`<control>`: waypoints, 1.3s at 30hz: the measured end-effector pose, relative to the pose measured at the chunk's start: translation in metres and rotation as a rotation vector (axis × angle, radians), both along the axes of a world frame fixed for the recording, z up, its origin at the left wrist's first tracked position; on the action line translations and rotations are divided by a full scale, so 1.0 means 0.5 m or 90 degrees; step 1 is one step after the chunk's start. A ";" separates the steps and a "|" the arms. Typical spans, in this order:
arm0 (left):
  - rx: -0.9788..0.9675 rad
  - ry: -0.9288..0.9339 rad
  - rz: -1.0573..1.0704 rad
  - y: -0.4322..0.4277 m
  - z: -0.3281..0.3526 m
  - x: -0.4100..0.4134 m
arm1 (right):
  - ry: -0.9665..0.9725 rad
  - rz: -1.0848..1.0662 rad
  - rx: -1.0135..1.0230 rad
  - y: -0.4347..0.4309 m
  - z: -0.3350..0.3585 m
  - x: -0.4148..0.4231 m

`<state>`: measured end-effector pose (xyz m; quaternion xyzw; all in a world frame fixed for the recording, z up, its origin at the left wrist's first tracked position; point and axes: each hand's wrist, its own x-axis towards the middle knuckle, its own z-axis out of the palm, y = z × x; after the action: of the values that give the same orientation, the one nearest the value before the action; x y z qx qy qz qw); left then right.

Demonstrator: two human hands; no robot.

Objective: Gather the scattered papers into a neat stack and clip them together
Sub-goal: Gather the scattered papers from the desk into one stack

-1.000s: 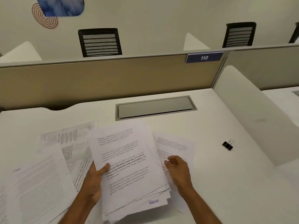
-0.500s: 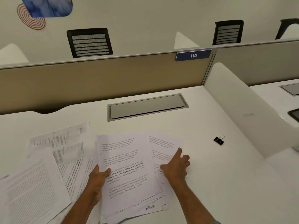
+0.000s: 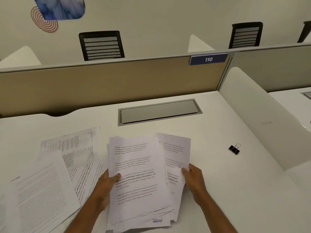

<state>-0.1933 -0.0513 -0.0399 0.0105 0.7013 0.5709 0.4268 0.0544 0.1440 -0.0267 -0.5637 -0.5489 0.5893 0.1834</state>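
Note:
A loose stack of printed papers (image 3: 139,185) lies in front of me on the white desk. My left hand (image 3: 105,185) grips its left edge, thumb on the top sheet. Beside the stack on the right is a separate printed sheet (image 3: 175,150), and my right hand (image 3: 193,178) pinches its right edge between thumb and fingers. More scattered papers (image 3: 50,190) spread out to the left, overlapping each other. A black binder clip (image 3: 234,149) rests alone on the desk to the right, well apart from both hands.
A grey cable hatch (image 3: 159,111) is set into the desk (image 3: 235,190) behind the papers. A beige partition (image 3: 109,84) closes the back and a white side divider (image 3: 262,121) the right. Black chairs (image 3: 101,45) stand beyond the partition.
My right hand went from lying flat on the right sheet to pinching its edge. My left hand has kept its hold on the stack.

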 end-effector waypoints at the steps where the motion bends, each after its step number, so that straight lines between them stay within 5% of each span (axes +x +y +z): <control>1: 0.029 -0.027 0.001 -0.005 0.012 0.001 | 0.019 -0.003 -0.011 0.013 0.009 0.013; 7: 0.161 -0.148 -0.018 0.001 0.063 0.023 | 0.078 0.046 -0.124 0.087 0.059 0.068; 20: 0.136 -0.178 0.004 -0.029 0.078 0.067 | 0.072 0.240 -0.163 0.020 0.075 -0.008; 27: 0.178 -0.197 0.045 -0.113 0.081 0.047 | 0.108 0.191 -0.251 -0.044 0.095 -0.071; 39: 0.186 -0.229 0.020 -0.264 0.078 0.003 | 0.121 0.412 -0.351 -0.188 0.151 -0.225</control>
<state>-0.1919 -0.1834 -0.0006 -0.0407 0.5235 0.6658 0.5300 -0.0579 0.0501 0.0487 -0.3338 -0.4998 0.7904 -0.1182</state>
